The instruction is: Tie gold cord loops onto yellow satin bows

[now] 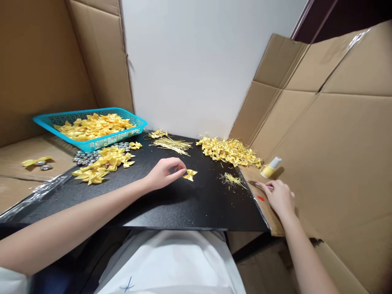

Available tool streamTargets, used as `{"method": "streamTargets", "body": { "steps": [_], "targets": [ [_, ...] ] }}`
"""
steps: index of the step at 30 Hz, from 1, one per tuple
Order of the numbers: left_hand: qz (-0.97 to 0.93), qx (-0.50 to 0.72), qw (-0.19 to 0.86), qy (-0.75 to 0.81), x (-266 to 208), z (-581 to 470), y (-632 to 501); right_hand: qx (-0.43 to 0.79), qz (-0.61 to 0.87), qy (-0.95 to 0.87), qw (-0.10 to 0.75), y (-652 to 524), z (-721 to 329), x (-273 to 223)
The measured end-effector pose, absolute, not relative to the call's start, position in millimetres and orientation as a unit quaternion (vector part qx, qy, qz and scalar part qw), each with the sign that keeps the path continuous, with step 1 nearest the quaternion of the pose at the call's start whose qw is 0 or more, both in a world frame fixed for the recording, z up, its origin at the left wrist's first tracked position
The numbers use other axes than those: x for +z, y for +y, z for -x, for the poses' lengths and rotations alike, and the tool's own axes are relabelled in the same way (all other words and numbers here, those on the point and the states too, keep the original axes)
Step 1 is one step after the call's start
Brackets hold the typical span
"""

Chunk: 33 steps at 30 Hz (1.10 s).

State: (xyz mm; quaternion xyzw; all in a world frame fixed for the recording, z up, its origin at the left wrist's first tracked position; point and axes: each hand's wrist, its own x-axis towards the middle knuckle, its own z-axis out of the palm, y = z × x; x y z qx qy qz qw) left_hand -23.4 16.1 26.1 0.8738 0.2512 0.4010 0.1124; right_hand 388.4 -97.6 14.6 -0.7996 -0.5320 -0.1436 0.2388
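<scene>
My left hand (167,173) is above the middle of the black table, pinching a small yellow ribbon bow (190,175) between thumb and fingertips. On the cardboard at the right, my right hand (280,197) is closed round a slim tool with a pinkish handle and thin dark tip, which looks like a pair of scissors (268,186). Its tip points left, close to a heap of fine yellow clippings (232,179). Beyond that hand, a yellow-and-white bottle (271,167) stands tilted.
Loose yellow bows (112,157) and silver oval pieces (84,157) lie at the left. Behind them is a blue basket (88,145) of bows. Yellow wire ties (173,145) and a heap of tied bows (228,151) lie at the back. Cardboard walls (337,143) flank the black table (196,208).
</scene>
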Motion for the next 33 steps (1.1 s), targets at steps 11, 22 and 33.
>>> {"method": "streamTargets", "body": {
  "steps": [11, 22, 33],
  "targets": [
    [-0.879, 0.430, 0.005, 0.208, 29, 18, 4, -0.042, 0.502, -0.805, 0.313, -71, -208, 63],
    [-0.850, 0.441, -0.031, 0.287, 24, 22, 9, 0.033, 0.530, -0.812, 0.240, -37, -155, 62],
    [-0.821, 0.451, 0.121, 0.328, 16, 20, 6, -0.008, 0.511, -0.829, 0.226, -17, -146, 19]
  ]
}}
